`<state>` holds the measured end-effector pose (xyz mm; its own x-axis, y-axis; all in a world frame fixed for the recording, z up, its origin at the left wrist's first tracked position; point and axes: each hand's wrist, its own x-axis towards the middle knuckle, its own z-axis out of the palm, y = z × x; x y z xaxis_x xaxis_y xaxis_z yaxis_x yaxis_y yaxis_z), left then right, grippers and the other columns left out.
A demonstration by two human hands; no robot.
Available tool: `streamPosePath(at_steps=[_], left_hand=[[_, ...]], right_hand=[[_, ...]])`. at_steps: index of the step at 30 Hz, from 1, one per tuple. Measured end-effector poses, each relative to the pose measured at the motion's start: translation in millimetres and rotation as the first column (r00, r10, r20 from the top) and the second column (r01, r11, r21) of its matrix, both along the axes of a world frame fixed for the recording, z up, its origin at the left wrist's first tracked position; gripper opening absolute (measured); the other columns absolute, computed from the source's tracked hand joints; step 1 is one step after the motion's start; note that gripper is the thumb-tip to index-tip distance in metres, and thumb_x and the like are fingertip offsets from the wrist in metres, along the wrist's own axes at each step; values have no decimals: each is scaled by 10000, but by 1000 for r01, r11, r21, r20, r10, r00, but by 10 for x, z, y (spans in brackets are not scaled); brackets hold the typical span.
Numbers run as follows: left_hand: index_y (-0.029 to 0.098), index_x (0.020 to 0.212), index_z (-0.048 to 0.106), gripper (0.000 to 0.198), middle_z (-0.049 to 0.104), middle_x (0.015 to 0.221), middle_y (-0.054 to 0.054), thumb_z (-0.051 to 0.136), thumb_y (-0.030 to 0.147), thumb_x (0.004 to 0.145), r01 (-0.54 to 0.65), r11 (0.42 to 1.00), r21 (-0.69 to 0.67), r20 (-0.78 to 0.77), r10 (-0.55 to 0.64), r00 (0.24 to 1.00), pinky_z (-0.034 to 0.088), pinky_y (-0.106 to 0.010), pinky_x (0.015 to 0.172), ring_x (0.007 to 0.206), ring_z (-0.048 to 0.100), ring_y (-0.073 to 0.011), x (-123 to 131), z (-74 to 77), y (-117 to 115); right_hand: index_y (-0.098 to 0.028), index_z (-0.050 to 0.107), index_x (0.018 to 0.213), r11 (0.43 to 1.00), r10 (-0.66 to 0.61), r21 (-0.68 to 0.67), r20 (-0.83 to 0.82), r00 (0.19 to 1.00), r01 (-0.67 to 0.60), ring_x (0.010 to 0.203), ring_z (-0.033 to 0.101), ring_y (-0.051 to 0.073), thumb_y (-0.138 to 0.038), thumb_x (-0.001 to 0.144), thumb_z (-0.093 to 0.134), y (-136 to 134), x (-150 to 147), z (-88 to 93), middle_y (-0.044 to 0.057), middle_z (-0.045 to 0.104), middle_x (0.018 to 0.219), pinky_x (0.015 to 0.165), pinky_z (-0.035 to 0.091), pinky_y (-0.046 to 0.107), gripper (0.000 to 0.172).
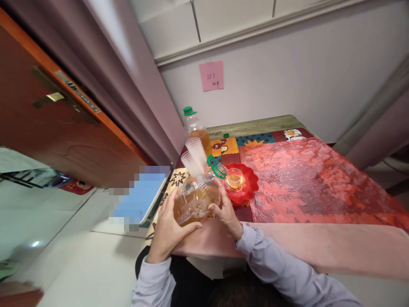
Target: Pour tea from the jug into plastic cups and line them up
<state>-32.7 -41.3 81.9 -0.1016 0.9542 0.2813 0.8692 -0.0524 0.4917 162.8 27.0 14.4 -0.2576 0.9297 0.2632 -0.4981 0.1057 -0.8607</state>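
Between both hands I hold a large clear plastic bottle [194,202] of amber liquid, tilted so its neck points to the right. My left hand [168,226] grips the base end, and my right hand [225,209] wraps round the side near the neck. A green carrying handle [215,167] sits at the neck. Just beyond the mouth is a clear plastic cup [234,180] with some amber liquid in it. That cup stands on a red scalloped plate [251,192]. Whether liquid is flowing cannot be made out.
Stacks of clear plastic cups [193,154] stand behind the held bottle. A second bottle with a green cap [189,111] is at the back left, and a loose green cap [226,135] lies near the wall. Red plastic sheeting [303,183] covers the table's right side. A wooden door [64,111] is at left.
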Motion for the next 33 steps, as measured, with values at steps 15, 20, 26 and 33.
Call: streamPosePath(at_steps=[15,20,26,33], left_hand=[[223,1497,502,1098,647,1464,-170,876,743,605,-112,992,63,221,96,971,511,-534,1164,1371,628,-374,-150,-116,-98],[236,1511,501,1095,647,1466,-158,863,759,621,-133,989,62,247,114,962,511,-539,1160,1349,639,-365,-189,-172,-130],[228,1486,522,1112,656,1453,-152,860,792,591,-167,982,83,271,139,952,487,-548,1188,1335,641,-372,-213,-192,-151],[218,1499,501,1136,645,1473,-168,855,792,584,-181,982,57,267,160,950,468,-556,1214,1357,629,-388,-227,-225,-173]], right_hand=[[-303,402,1634,958,210,153,192,959,-241,1530,488,344,-629,892,798,-99,152,533,95,588,1578,1279,401,567,902],[-292,418,1649,950,-24,293,404,914,-104,1470,555,373,-597,918,786,139,476,449,129,583,1587,1248,421,601,874],[-203,664,1408,840,-533,492,674,512,229,1386,591,418,-677,857,789,822,1165,196,205,652,1443,1210,428,639,738],[-216,689,1307,855,-519,496,810,273,154,1499,462,462,-743,757,829,1064,1202,-91,224,526,1576,1247,291,723,775]])
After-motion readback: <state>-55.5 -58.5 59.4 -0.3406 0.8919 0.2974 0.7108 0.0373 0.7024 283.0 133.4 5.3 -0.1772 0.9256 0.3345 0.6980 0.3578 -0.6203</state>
